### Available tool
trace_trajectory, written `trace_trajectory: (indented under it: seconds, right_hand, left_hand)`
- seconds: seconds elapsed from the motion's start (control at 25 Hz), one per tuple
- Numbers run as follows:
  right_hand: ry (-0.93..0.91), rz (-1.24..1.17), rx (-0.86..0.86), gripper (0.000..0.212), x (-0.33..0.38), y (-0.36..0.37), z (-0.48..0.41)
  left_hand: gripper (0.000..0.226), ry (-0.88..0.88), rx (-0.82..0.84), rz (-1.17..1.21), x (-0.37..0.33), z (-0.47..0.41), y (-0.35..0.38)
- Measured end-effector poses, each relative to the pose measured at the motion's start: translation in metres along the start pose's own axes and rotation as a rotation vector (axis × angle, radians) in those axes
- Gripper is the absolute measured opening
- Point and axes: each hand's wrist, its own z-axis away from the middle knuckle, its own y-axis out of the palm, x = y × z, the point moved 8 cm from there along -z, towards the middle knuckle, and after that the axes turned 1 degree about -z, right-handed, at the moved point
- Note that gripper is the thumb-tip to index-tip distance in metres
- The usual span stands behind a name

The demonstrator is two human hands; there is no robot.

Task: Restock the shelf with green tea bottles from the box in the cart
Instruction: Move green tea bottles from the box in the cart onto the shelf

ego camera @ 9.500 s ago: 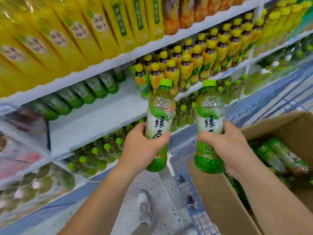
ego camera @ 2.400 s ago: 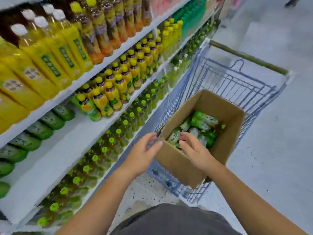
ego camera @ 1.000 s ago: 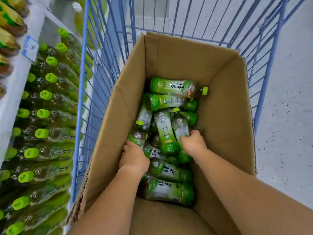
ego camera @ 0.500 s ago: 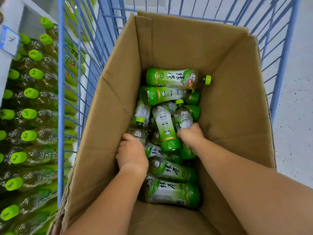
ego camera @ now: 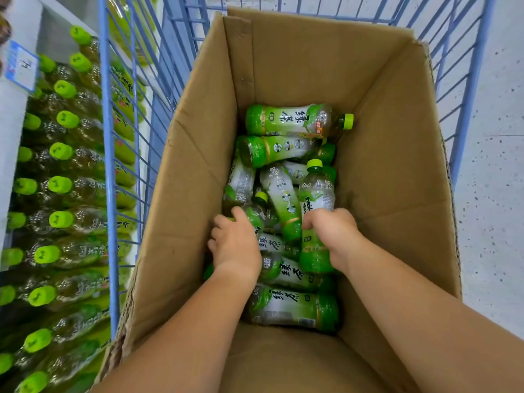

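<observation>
Both my hands are down inside the open cardboard box (ego camera: 394,171) that stands in the blue wire cart (ego camera: 109,154). Several green tea bottles lie jumbled on its bottom. My right hand (ego camera: 331,235) is wrapped around the lower half of one green tea bottle (ego camera: 317,194), which is tilted up with its cap pointing away from me. My left hand (ego camera: 234,242) curls over another green tea bottle (ego camera: 255,212) at the left of the pile; its body is mostly hidden by my fingers. A further bottle (ego camera: 295,120) lies crosswise at the far end.
Left of the cart, a low shelf holds rows of green-capped tea bottles (ego camera: 59,184) seen through the bars. A blue price tag (ego camera: 21,69) sits on the white shelf edge. Speckled grey floor (ego camera: 493,194) lies to the right of the cart.
My right hand has lifted its bottle's cap end up out of the pile. My left hand has shifted slightly right onto a bottle. The view has moved a little closer to the box.
</observation>
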Motion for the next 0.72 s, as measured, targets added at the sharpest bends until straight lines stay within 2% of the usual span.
trace_trajectory:
  seconds: [0.12,0.24,0.36,0.44,0.48,0.6,0.64,0.72]
  right_hand:
    - [-0.036,-0.024,0.042,0.067,0.003,0.004,0.013]
    - [-0.061,-0.057,0.079,0.077,0.003,0.007,0.015]
    - [-0.075,-0.080,0.097,0.075,0.003,0.004,0.024]
    - [-0.086,-0.094,0.121,0.066,0.004,0.000,0.034]
    - [-0.092,-0.113,0.135,0.058,0.004,-0.003,0.040]
    - [-0.110,-0.169,0.200,0.036,0.009,-0.009,0.063]
    - [-0.117,-0.170,0.218,0.034,0.010,-0.010,0.070]
    - [-0.143,-0.173,0.261,0.030,0.014,-0.013,0.086]
  left_hand:
    - [0.059,-0.053,0.133,0.196,0.002,-0.002,0.005]
    - [0.040,-0.101,0.279,0.468,0.005,0.003,0.007]
    - [0.032,-0.114,0.305,0.663,0.004,0.015,-0.009]
    - [0.029,-0.115,0.296,0.805,0.004,0.023,-0.026]
    - [0.033,-0.107,0.288,0.876,0.004,0.029,-0.036]
    - [0.074,-0.053,0.239,0.968,0.011,0.045,-0.060]
    - [0.078,-0.032,0.217,0.992,0.014,0.051,-0.065]
    - [0.071,-0.010,0.158,1.069,0.022,0.068,-0.079]
